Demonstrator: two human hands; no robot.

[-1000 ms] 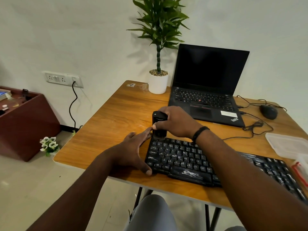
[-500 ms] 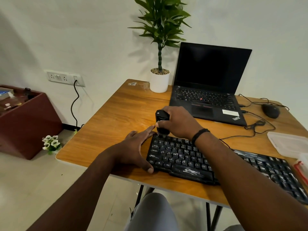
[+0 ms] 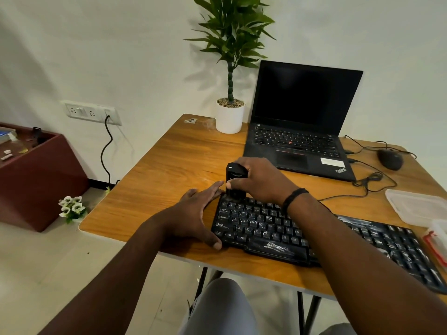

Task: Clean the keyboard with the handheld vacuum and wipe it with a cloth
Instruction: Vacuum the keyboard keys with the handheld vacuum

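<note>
Moved: little; my right hand (image 3: 262, 181) still grips the small black handheld vacuum (image 3: 235, 182) upright at the black plastic keyboard's (image 3: 278, 232) far left corner on the wooden table (image 3: 169, 170). My left hand (image 3: 196, 213), fingers flat, braces the keyboard's left edge.

- Your keyboard (image 3: 278, 234) shows "ZEBRONICS" in white on its front lip, just below the space bar.
- Its left-edge keys read "Caps Lock", "Ctrl" and "Alt".
- The laptop (image 3: 300, 141) ahead of you carries "ThinkPad" on its palm rest corner.
</note>
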